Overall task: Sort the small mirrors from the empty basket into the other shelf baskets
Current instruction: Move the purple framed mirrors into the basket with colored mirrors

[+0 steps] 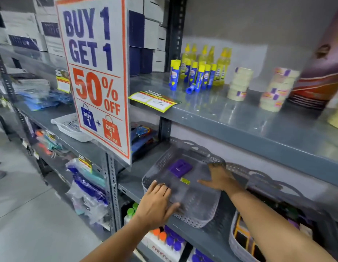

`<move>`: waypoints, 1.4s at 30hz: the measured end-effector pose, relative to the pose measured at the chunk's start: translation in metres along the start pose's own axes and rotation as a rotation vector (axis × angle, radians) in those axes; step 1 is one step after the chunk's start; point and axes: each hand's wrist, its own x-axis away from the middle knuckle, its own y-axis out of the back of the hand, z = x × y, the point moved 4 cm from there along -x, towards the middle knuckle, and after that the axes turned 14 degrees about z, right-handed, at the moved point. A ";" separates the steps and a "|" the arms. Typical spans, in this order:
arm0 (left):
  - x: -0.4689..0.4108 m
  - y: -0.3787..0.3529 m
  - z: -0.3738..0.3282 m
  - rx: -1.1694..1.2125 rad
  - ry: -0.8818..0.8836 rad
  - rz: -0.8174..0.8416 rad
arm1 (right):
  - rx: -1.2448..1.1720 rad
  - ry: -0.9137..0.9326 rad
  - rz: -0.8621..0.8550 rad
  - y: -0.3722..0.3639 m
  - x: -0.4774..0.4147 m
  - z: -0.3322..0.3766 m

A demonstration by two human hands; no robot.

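The left hand lies flat with its fingers loosely spread, palm down over the near left corner of a grey perforated basket, gripping nothing. The right hand also lies open, fingers extended and slightly apart, reaching into the basket from its right side; whether the fingertips touch the floor is unclear because of blur. Between and just beyond both hands, a small purple mirror lies flat on the basket floor, apart from either hand, with a yellow sticker near it. The basket sits on a grey metal shelf, with a second grey basket to its right. Above, glue sticks and tape rolls stand beside a sale sign.
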 end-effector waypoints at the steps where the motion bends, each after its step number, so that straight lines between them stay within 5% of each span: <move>1: 0.000 -0.001 0.005 -0.004 -0.001 0.013 | -0.015 0.005 0.006 -0.003 -0.010 0.007; 24: -0.003 -0.020 0.031 0.066 -0.105 0.077 | -0.224 0.093 0.100 -0.030 -0.111 0.061; 29: -0.004 -0.015 0.026 0.085 -0.090 0.070 | -0.293 0.200 0.128 -0.010 -0.080 0.037; 35: -0.015 -0.010 -0.026 0.091 -0.169 0.068 | -0.458 0.214 -0.046 0.022 -0.003 -0.020; 42: -0.044 -0.006 -0.161 0.006 -0.378 0.057 | -0.553 -0.023 -0.102 0.025 0.131 -0.147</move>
